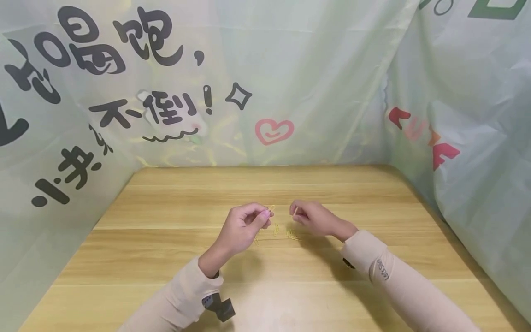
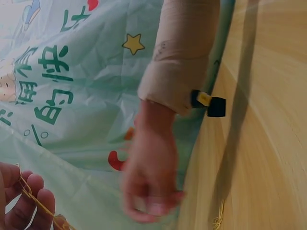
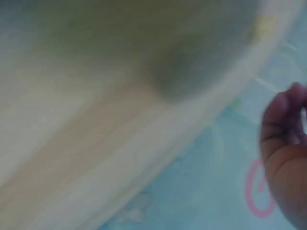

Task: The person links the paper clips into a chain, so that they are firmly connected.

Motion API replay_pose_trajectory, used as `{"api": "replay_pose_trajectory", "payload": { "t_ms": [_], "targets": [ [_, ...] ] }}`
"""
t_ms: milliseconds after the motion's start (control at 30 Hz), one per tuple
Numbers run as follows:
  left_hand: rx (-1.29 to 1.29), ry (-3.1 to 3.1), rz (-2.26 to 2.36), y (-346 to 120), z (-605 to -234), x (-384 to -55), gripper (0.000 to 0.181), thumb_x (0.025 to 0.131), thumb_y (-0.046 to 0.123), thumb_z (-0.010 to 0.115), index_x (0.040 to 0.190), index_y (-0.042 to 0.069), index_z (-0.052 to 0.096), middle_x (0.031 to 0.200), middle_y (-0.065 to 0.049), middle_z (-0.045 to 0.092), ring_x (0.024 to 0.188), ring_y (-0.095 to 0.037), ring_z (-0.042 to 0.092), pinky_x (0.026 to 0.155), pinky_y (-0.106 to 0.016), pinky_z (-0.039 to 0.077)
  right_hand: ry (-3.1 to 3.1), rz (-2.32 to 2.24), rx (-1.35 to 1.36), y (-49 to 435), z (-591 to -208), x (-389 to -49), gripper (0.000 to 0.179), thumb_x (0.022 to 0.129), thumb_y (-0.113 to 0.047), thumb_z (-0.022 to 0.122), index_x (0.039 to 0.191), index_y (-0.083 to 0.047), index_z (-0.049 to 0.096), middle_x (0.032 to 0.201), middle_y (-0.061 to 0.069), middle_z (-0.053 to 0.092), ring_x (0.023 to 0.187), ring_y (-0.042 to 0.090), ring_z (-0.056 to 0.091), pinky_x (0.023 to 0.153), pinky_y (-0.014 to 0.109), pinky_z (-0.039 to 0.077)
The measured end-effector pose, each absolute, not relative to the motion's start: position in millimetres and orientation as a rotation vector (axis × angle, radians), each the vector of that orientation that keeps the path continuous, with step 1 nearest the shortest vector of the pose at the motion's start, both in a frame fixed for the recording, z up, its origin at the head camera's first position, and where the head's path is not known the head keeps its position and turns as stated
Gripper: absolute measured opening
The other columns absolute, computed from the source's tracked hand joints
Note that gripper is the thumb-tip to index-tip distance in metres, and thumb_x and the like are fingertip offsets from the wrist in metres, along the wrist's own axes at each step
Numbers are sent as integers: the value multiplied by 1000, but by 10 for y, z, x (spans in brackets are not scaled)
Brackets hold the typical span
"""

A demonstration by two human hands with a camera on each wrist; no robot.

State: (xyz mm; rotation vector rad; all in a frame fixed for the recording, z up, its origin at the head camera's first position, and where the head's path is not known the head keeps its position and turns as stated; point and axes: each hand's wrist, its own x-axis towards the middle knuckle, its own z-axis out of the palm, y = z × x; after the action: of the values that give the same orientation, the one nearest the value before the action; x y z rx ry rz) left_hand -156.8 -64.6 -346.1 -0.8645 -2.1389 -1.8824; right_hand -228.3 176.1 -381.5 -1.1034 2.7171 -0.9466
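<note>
Yellow chain (image 2: 28, 191), made of thin loops, is in the left hand (image 1: 244, 226), up above the table (image 1: 290, 286). Biggest of all is the pale green cloth (image 1: 323, 92), which goes round the back and sides and has dark writing on it. Next comes the table, just one, made of wood, with lines going from side to side. Two tan sleeves (image 1: 178, 295) reach in from the near side, and two bare hands come out of them. On the left hand, the thumb and a finger pinch the chain. The right hand (image 1: 317, 219) is near it, with a gap between, and its thumb and finger tips are close together. One pink heart (image 1: 274, 132) is on the cloth behind. Two black boxes (image 1: 226, 310) sit at the wrists, one each. Two little yellow heaps (image 1: 292, 234) lie on the table by the hands, and their bits are too small to count. There is one chain, and in the left wrist view its long way slants from top left down to bottom right, past the fingers. Its top loop points up and right. Smallest is one thin yellow piece (image 1: 295, 211), pinched in the right hand
</note>
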Motion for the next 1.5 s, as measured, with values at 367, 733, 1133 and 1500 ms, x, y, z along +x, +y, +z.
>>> {"api": "replay_pose_trajectory", "payload": {
  "t_ms": [367, 733, 1133, 1500],
  "targets": [
    [-898, -2146, -1728, -645, -3499, -1596, 11, 94, 1, 59, 89, -3, 68, 73, -8, 64, 64, -15, 58, 57, -26, 49, 2390, -1560, -1053, 1604, -3242, -1986, 11, 91, 7, 60, 102, 8, 63, 86, 10, 64, 80, 17, 64, 75, 31, 55],
    [-926, -2138, -1689, -615, -3473, -1626, 11, 93, 0, 60, 86, -3, 68, 71, -7, 64, 62, -13, 57, 56, -27, 50, 2413, -1590, -1194, 1569, -3122, -1890, 10, 93, 9, 55, 95, 6, 65, 77, 3, 59, 68, 18, 54, 62, 26, 48],
    [-940, -2138, -1670, -625, -3506, -1630, 11, 93, 0, 59, 88, -2, 69, 71, -5, 64, 61, -14, 57, 55, -26, 49, 2405, -1598, -1152, 1526, -3109, -1854, 13, 99, 7, 45, 94, 6, 57, 79, 6, 56, 69, 27, 56, 66, 28, 49],
    [-928, -2154, -1705, -627, -3475, -1600, 11, 94, 2, 59, 87, -1, 68, 71, -4, 63, 61, -14, 56, 54, -25, 47, 2369, -1725, -975, 1479, -3099, -1823, 6, 93, 11, 55, 98, 9, 57, 83, 11, 63, 74, 22, 65, 70, 34, 56]
  ]
}}
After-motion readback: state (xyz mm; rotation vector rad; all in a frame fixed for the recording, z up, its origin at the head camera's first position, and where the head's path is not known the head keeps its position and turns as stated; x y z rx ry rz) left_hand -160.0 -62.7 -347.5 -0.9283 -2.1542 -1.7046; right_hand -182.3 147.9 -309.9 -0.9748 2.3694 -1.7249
